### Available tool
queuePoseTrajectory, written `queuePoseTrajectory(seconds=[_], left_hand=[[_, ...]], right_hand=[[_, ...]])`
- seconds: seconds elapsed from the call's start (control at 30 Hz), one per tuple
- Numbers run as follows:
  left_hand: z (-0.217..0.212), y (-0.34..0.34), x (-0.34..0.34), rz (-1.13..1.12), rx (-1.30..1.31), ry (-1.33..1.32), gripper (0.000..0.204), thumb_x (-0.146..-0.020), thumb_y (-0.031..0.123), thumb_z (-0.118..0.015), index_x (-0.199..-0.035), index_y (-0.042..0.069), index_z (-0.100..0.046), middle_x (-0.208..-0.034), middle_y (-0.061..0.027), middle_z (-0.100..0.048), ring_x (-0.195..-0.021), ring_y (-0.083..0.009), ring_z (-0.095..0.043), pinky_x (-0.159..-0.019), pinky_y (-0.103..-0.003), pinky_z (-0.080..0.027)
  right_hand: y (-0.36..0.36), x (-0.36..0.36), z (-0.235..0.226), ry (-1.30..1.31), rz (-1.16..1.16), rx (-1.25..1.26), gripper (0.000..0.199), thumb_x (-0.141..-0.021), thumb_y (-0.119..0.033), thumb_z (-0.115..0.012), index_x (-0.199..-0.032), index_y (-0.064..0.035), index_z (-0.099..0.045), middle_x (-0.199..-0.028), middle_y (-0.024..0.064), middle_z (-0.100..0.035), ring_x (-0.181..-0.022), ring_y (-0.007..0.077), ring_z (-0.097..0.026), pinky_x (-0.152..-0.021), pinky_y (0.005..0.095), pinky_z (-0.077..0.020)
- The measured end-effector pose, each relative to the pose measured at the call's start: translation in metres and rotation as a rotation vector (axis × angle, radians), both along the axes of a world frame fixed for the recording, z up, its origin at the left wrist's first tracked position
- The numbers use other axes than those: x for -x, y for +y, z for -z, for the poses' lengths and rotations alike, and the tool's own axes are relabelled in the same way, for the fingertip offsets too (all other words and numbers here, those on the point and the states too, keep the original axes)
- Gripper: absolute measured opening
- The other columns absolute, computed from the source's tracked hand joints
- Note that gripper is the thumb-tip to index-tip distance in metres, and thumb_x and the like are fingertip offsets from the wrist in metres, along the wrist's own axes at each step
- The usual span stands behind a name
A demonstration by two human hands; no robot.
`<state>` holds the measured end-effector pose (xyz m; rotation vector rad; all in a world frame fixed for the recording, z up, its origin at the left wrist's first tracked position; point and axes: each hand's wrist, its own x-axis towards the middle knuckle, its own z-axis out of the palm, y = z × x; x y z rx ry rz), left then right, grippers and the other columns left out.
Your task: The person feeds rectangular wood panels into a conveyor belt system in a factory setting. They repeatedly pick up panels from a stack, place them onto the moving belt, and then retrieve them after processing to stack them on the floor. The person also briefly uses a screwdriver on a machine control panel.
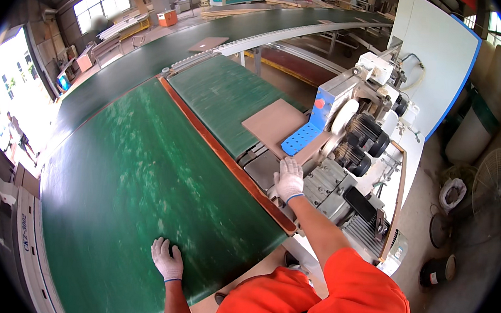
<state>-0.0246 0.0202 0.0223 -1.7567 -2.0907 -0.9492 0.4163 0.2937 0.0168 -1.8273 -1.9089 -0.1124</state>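
My left hand (167,259), in a white knit glove with a blue cuff edge, is over the near part of the wide green conveyor belt (125,176). Its fingers are apart and it holds nothing; whether it rests on the belt I cannot tell. My right hand (288,180), gloved the same way, lies flat with fingers stretched at the near edge of a square brown-pink board (273,125). The board sits partly on a narrower green belt (225,98) and runs under a blue perforated plate (302,138) of the machine.
Black motors (367,133) and metal housings stand right beside my right hand. An orange-red rail (227,157) divides the two belts. Another board (209,44) lies on the far curving belt. A fan (494,181) and a black bucket (437,270) stand at right. A person (21,135) is at the left doorway.
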Motion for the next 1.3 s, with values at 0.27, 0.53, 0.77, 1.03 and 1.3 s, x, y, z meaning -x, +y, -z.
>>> queuePoseTrajectory(seconds=[0.27,0.53,0.77,1.03,1.3], left_hand=[[0.005,0.032,0.005,-0.047,0.035,-0.058,0.030,-0.088,0.017,-0.074,-0.112,0.000,-0.074,-0.133,-0.0227,-0.069,-0.130,-0.0472,-0.059,-0.116,-0.058,-0.044],[-0.026,0.123,-0.085,0.251,0.128,-0.332,0.046,-0.092,0.028,-0.077,-0.127,-0.002,-0.072,-0.138,-0.0254,-0.068,-0.129,-0.0430,-0.063,-0.114,-0.050,-0.048],[-0.047,0.151,-0.196,0.597,0.412,-0.295,0.071,-0.093,0.041,-0.074,-0.146,-0.003,-0.057,-0.147,-0.0253,-0.061,-0.142,-0.0445,-0.050,-0.124,-0.055,-0.033],[-0.031,0.087,-0.140,0.206,0.365,-0.402,0.079,-0.090,0.055,-0.075,-0.143,-0.002,-0.061,-0.151,-0.0271,-0.058,-0.148,-0.0439,-0.047,-0.128,-0.053,-0.029],[-0.025,0.032,0.049,-0.244,0.321,-0.006,0.076,-0.093,0.056,-0.069,-0.143,0.001,-0.062,-0.160,-0.0290,-0.047,-0.151,-0.0479,-0.038,-0.126,-0.064,-0.024]], right_hand=[[-0.029,-0.021,-0.002,-0.111,-0.140,0.069,0.052,-0.103,-0.023,-0.054,-0.152,-0.0055,-0.056,-0.164,0.0153,-0.050,-0.155,0.0347,-0.042,-0.130,0.0532,-0.0269],[-0.076,-0.096,0.002,-0.052,0.031,0.102,0.043,-0.095,-0.019,-0.060,-0.135,-0.0066,-0.069,-0.159,0.0173,-0.055,-0.151,0.0361,-0.047,-0.127,0.0536,-0.0327],[-0.053,-0.093,-0.017,0.333,0.265,0.081,0.057,-0.087,-0.046,-0.080,-0.122,-0.0013,-0.073,-0.152,0.0333,-0.055,-0.141,0.0480,-0.054,-0.119,0.0503,-0.0443],[-0.092,0.016,-0.025,0.591,0.199,0.077,0.057,-0.086,-0.046,-0.078,-0.115,0.0030,-0.072,-0.123,0.0288,-0.065,-0.112,0.0476,-0.063,-0.098,0.0540,-0.0517],[-0.247,0.184,-0.061,0.730,-0.917,0.611,0.048,-0.089,-0.039,-0.083,-0.115,0.0003,-0.078,-0.114,0.0206,-0.078,-0.106,0.0312,-0.076,-0.098,0.0381,-0.0589]])
